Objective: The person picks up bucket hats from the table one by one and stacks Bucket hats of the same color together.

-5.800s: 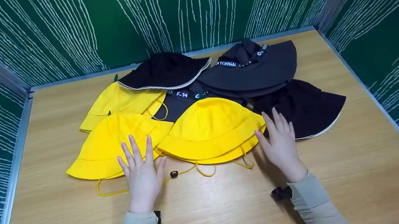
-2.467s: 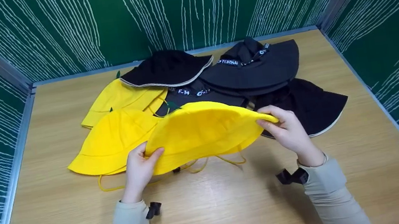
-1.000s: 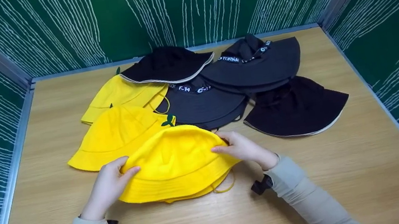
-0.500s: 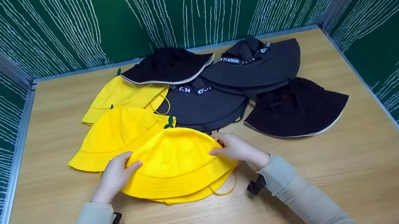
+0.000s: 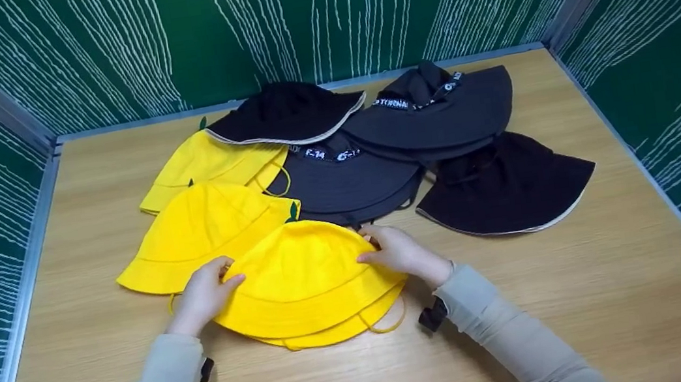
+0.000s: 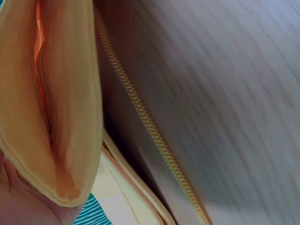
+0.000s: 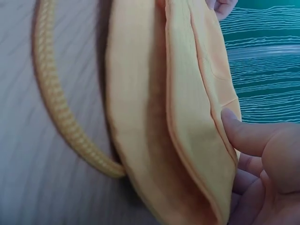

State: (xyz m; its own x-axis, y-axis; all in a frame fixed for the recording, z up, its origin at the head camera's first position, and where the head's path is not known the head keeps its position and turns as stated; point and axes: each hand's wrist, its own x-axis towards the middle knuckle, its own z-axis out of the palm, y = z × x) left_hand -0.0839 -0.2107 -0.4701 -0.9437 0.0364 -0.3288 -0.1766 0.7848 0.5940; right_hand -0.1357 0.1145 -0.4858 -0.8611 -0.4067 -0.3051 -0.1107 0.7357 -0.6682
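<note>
A yellow bucket hat (image 5: 302, 271) lies flattened at the front of the pile, its green leaf tab (image 5: 293, 212) at the crown. My left hand (image 5: 204, 294) holds its left side, thumb on top and fingers behind the edge. On the opposite side my right hand (image 5: 403, 254) pinches the hat in the same way. The right wrist view shows that thumb (image 7: 248, 136) pressed on the cloth, with fingers partly hidden behind. A yellow cord (image 5: 388, 324) loops out below the brim. In the left wrist view the folded brim (image 6: 70, 117) hides most of the left hand.
Two more yellow hats (image 5: 201, 235) overlap at the left. Dark grey hats with lettered bands (image 5: 436, 116) lie behind, alongside black hats with pale edging (image 5: 505, 189). Green walls with white streaks (image 5: 331, 21) enclose the wooden table (image 5: 590, 289) at back and sides.
Both hands, first spread over the hats, took hold of the front yellow hat, lifted it and brought it nearer. It then settled flat, uncovering a grey hat. In the last half second it barely shifted.
</note>
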